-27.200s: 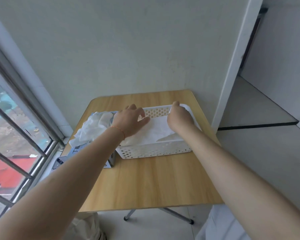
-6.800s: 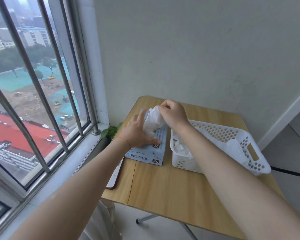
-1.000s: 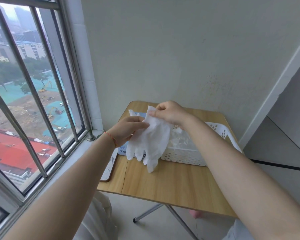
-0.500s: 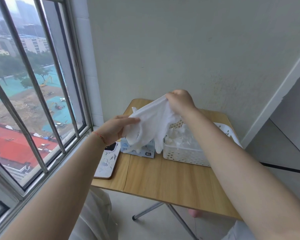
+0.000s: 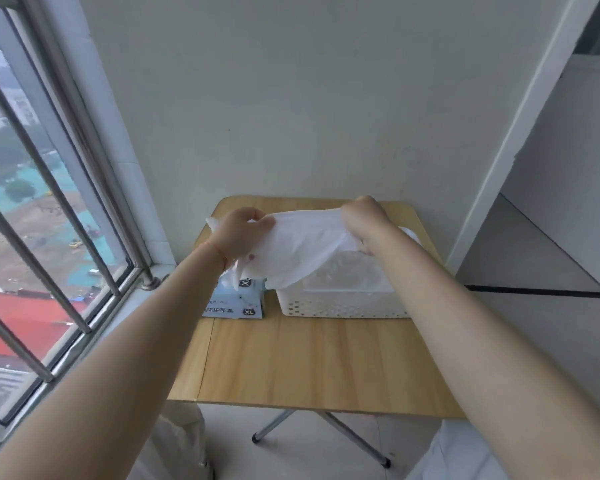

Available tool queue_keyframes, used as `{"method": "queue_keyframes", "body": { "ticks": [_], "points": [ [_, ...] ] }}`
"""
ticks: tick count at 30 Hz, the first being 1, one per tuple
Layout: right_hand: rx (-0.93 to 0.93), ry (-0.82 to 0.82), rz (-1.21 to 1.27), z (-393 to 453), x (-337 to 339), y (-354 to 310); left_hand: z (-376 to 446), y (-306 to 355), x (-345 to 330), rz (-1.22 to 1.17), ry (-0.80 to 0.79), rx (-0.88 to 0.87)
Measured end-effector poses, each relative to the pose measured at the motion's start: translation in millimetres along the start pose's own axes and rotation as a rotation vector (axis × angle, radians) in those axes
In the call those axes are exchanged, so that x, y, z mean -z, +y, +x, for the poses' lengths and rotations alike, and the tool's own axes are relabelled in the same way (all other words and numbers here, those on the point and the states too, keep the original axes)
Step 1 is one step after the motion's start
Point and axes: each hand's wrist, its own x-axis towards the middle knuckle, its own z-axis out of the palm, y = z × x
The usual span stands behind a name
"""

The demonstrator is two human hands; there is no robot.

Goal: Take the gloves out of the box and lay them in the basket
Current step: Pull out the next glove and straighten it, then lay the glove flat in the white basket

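A white glove (image 5: 302, 247) is stretched in the air between my two hands, above the left end of the white perforated basket (image 5: 343, 304). My left hand (image 5: 238, 233) grips its finger end, and my right hand (image 5: 366, 218) grips its cuff end over the basket. Several white gloves lie in the basket, partly hidden by the held glove and my right arm. The light blue glove box (image 5: 234, 301) lies on the wooden table (image 5: 309, 362) just left of the basket, below my left hand.
The small table stands against the wall, with a barred window (image 5: 32, 237) and its sill close on the left. A wall corner (image 5: 520, 133) and a floor step lie to the right. Metal table legs (image 5: 347, 434) show below the front edge.
The glove hung from my right hand near the box; now both hands hold it spread out and it has moved right, over the basket. The phone at the table's left is out of sight.
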Motion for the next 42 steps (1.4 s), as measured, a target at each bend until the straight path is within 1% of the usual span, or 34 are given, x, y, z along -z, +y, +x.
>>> {"method": "queue_keyframes", "body": {
  "ticks": [2,4,6,8,10,12,13,15,17,21,22,25,29,30,32,33,34,35,36,39,40,42],
  "points": [
    [-0.036,-0.044,-0.067,5,16,17,13,11,-14,0.165,-0.081,-0.038],
    [-0.077,-0.048,-0.107,9,28,34,24,22,-29,0.348,-0.137,-0.094],
    [-0.095,-0.037,-0.156,15,36,51,35,31,-47,0.486,-0.107,-0.145],
    [-0.095,0.032,-0.228,19,40,65,41,36,-67,0.569,-0.055,-0.17],
    [-0.092,0.092,-0.28,21,41,78,43,33,-84,0.697,-0.002,-0.277],
    [-0.042,0.105,-0.36,20,39,87,39,27,-97,0.723,0.03,-0.42],
    [-0.005,0.101,-0.396,19,38,89,34,25,-101,0.703,0.008,-0.478],
    [0.062,0.117,-0.484,19,35,95,25,18,-112,0.688,-0.133,-0.525],
    [0.105,0.121,-0.57,20,31,100,18,14,-119,0.689,-0.269,-0.489],
    [0.133,0.08,-0.612,17,28,101,10,30,-119,0.476,-0.32,-0.419],
    [0.133,0.077,-0.609,17,28,101,8,34,-119,0.492,-0.348,-0.425],
    [0.134,0.085,-0.608,17,29,102,3,39,-118,0.772,-0.445,-0.489],
    [0.145,0.075,-0.651,16,31,102,2,39,-106,0.89,-0.56,-0.372],
    [0.146,0.072,-0.658,16,32,102,1,40,-101,0.957,-0.543,-0.363],
    [0.148,0.071,-0.661,16,32,102,-3,43,-92,1.017,-0.427,-0.387],
    [0.149,0.076,-0.659,17,32,104,-5,46,-91,0.982,-0.369,-0.41],
    [0.151,0.082,-0.658,17,31,104,-9,50,-91,0.94,-0.349,-0.404],
    [0.151,0.089,-0.661,18,31,106,-12,55,-95,0.934,-0.361,-0.38],
    [0.152,0.093,-0.669,19,30,106,-15,60,-98,0.988,-0.407,-0.335],
    [0.143,0.09,-0.693,20,30,106,-20,65,-110,1.153,-0.638,-0.186],
    [0.143,0.086,-0.699,20,30,105,-21,65,-111,1.176,-0.68,-0.171],
    [0.157,0.081,-0.733,19,31,105,-19,66,-109,1.166,-0.688,-0.192]
  ]
}}
